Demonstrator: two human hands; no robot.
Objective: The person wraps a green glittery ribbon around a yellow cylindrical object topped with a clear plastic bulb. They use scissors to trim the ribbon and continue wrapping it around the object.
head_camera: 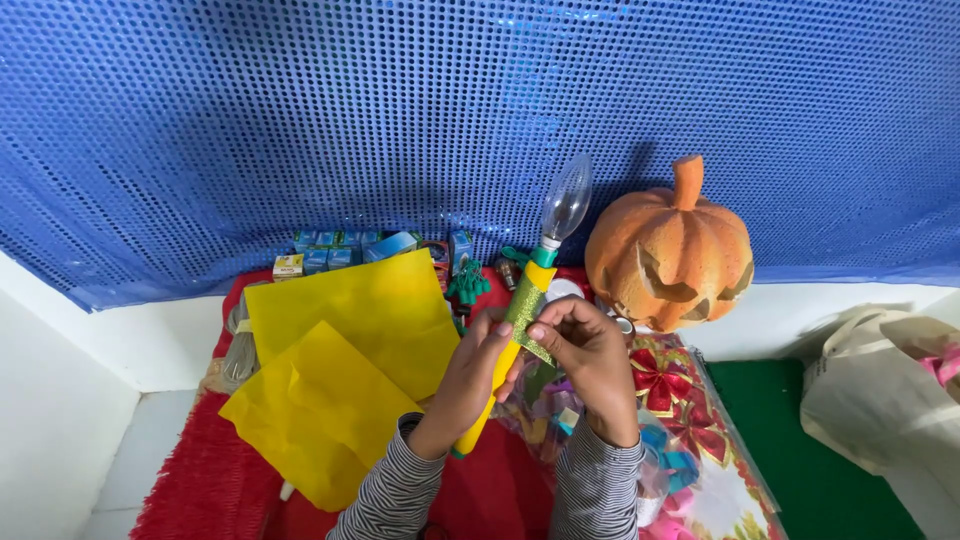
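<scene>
A person's left hand (470, 375) closes around the lower shaft of a yellow candle-shaped lamp stick (505, 350), holding it tilted so its clear glass bulb (566, 200) points up and away toward the blue sequinned backdrop (480, 110); that steady grasp appears to free the right hand (590, 355), whose thumb and fingertips pinch a strip of green glitter tape (524, 318) flat against the stick's upper half, seemingly so it lies smooth around the shaft. The stick hovers above the middle of a red fringed mat (210, 480), not resting on it. Two crumpled yellow paper sheets (345, 370) lie overlapped on the mat's left side, within easy reach. Small blue boxes (345, 250) line its far edge, an orange carved pumpkin (668, 250) sits at its far right corner, and red bows in clear packaging (690, 410) rest along the right edge. A cream cloth bag (880, 400) sits apart on green flooring (800, 420), against white walls (60, 400).
</scene>
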